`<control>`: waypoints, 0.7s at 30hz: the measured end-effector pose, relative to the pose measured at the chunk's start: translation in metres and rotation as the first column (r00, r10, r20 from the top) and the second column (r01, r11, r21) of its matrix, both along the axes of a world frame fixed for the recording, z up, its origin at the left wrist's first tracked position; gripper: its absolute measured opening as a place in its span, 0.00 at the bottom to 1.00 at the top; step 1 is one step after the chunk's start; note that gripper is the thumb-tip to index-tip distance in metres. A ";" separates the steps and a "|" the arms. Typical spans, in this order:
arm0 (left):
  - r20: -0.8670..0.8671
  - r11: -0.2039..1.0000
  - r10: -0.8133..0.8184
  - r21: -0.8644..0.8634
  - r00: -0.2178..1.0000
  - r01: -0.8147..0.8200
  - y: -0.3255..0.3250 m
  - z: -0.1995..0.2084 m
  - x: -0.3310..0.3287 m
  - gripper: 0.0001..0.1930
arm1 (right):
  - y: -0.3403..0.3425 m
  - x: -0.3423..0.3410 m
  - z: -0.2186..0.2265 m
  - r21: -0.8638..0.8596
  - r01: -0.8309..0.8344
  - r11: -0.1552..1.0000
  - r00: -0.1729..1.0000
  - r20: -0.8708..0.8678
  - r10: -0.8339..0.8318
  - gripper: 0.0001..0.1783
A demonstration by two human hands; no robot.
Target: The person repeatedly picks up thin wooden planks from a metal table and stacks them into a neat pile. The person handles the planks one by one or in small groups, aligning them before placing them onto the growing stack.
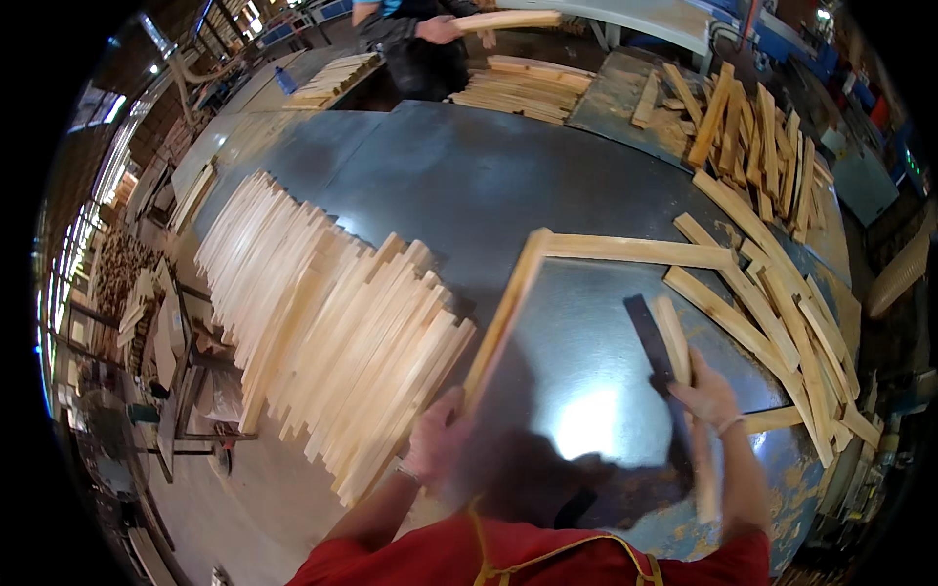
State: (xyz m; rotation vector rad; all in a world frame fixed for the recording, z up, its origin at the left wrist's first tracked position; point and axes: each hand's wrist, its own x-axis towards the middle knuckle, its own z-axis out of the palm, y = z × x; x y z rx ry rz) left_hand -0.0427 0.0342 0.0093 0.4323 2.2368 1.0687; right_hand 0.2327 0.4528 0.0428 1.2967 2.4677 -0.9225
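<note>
My left hand (435, 441), a little blurred, is closed at the near end of a long pale wooden strip (507, 317). That strip slants away over the dark shiny tabletop (576, 303), its far end meeting a crosswise strip (640, 250). Over the right part of the table my right hand (707, 396) grips another wooden strip (672, 337) near its middle, pointing away from me. A dark narrow shadow or reflection runs beside it. Left of my left hand, many pale strips (342, 332) lie side by side in a wide layer.
Loose strips (782, 313) lie crossed at the right edge, with a heap of more (752, 142) behind them. Across the table a person (415, 44) holds a strip beside a stack of strips (528, 88). A metal rack (181, 381) stands at the left.
</note>
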 end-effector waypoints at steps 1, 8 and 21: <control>0.024 0.995 0.093 0.038 0.995 -0.094 -0.010 -0.004 -0.006 0.35 | -0.027 -0.039 0.008 -0.111 0.115 0.987 0.989 -0.076 -0.124 0.54; 0.013 0.960 0.279 -0.040 0.960 -0.278 -0.042 0.028 -0.067 0.33 | -0.175 -0.219 -0.110 -0.268 0.173 0.948 0.959 -0.174 -0.224 0.37; -0.884 0.907 -0.400 -0.345 0.241 0.242 -0.099 0.045 -0.086 0.23 | -0.335 -0.208 -0.039 -0.881 -0.059 0.470 0.912 -0.239 -0.334 0.39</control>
